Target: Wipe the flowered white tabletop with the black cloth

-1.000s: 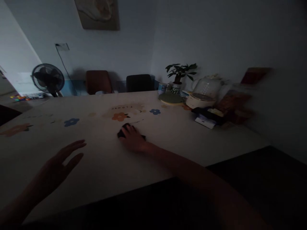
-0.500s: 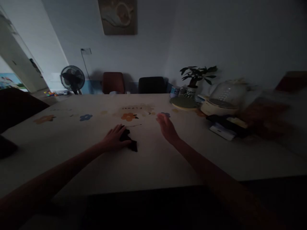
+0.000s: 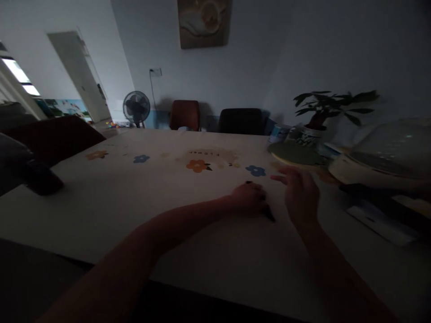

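My left hand [image 3: 248,197] is low over the white tabletop [image 3: 215,251], its fingers curled round a black, flat, angular piece [image 3: 268,213]. Most of that piece is hidden under the hand; a pointed end sticks out on the near right side and a bit shows beyond the knuckles. Dim light and blur hide what kind of thing it is. To the right, my right hand [image 3: 301,195] hovers above the table with nothing in it, fingers bent and apart. A printed blue flower [image 3: 255,171] lies just beyond the two hands.
At right stand a round green mat [image 3: 296,153], a potted plant [image 3: 314,128], a pale pot with a clear dome [image 3: 367,168] and dark and white items [image 3: 380,222]. A dark object [image 3: 42,177] is at the left edge. Chairs [image 3: 240,121] and a fan [image 3: 136,107] stand beyond.
The view has swung left. My left hand has slid right across the table with the black piece, its fingers now curled rather than spread. My right hand has also shifted right.
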Available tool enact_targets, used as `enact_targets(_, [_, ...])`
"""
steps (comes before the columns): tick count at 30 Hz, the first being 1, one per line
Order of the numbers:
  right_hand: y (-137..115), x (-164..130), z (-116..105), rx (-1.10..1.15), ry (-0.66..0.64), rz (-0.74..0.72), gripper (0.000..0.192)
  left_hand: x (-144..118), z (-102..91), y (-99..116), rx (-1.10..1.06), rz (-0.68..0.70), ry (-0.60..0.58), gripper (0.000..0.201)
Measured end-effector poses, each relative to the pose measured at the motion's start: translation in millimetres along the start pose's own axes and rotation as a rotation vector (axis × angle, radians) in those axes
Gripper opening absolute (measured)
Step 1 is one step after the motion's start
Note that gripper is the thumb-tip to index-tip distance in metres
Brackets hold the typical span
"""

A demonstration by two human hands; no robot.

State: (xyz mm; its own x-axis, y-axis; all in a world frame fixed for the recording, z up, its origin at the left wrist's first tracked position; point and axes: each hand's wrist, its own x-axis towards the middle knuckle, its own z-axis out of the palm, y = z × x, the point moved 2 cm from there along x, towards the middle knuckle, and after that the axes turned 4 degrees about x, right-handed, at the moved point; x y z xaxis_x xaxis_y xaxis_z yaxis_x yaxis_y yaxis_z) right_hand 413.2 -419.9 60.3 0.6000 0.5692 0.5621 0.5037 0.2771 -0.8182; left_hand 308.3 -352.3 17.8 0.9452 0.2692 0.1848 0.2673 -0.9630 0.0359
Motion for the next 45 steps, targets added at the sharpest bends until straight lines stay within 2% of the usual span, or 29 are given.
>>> enact_targets(2, [-1, 3, -6, -0.028, 0.063, -0.004, 0.031, 16, 7.6, 17, 0.048, 0.208, 0.019, 0.028])
enact_targets(3, [0, 4, -8, -0.036, 0.083, 0.0, 0.029, 20, 10.0, 22, 0.035, 0.248, 0.024, 0.028])
enact_targets(5, [2, 6, -11, -0.044, 0.099, 0.027, 0.026, 19, 10.6, 26, -0.067, 0.213, 0.038, 0.032])
enact_targets(7, [2, 5, -11, -0.04, 0.092, 0.069, 0.024, 6, 6.8, 24, -0.175, 0.146, 0.038, 0.041])
enact_targets(11, [-5, -4, -8, -0.109, 0.033, 0.152, 0.027, -41, -9.5, 1, -0.163, 0.08, -0.015, 0.043])
enact_targets(15, [-14, -14, -4, -0.151, -0.032, 0.164, 0.028, -109, -30.6, -53, -0.126, -0.184, -0.059, 0.044])
enact_targets(19, [-17, -19, -2, -0.175, -0.078, 0.141, 0.025, -193, -48.3, -124, -0.064, -0.515, -0.128, 0.048])
enact_targets(22, [-18, -22, -1, -0.196, -0.081, 0.15, 0.022, -252, -59.8, -181, -0.001, -0.783, -0.136, 0.055])
enact_targets(24, [-19, -24, 1, -0.242, -0.092, 0.163, 0.023, -282, -66.9, -219, 0.05, -0.937, -0.131, 0.055])
enact_targets(26, [-20, -25, 3, -0.29, -0.11, 0.18, 0.026, -300, -72.6, -256, 0.084, -1.051, -0.119, 0.055])
enact_targets(28, [-21, -26, 5, -0.31, -0.127, 0.192, 0.027, -306, -75.6, -288, 0.097, -1.133, -0.108, 0.055])
enact_targets(31, [-21, -24, 4, -0.311, -0.13, 0.185, 0.028, -300, -74.6, -325, 0.112, -1.24, -0.096, 0.056])
enact_targets(35, [-20, -20, 3, -0.338, -0.126, 0.145, 0.029, -283, -70.6, -349, 0.107, -1.32, -0.081, 0.062])
enact_targets(37, [-21, -19, 4, -0.339, -0.132, 0.126, 0.029, -277, -69.8, -351, 0.097, -1.302, -0.084, 0.06])
enact_targets(40, [-24, -20, 8, -0.35, -0.207, 0.141, 0.034, -268, -67.9, -343, 0.095, -1.22, -0.085, 0.054])
enact_targets(45, [-29, -25, 15, -0.389, -0.362, 0.193, 0.05, -240, -55.6, -301, 0.071, -1.008, -0.062, 0.048])
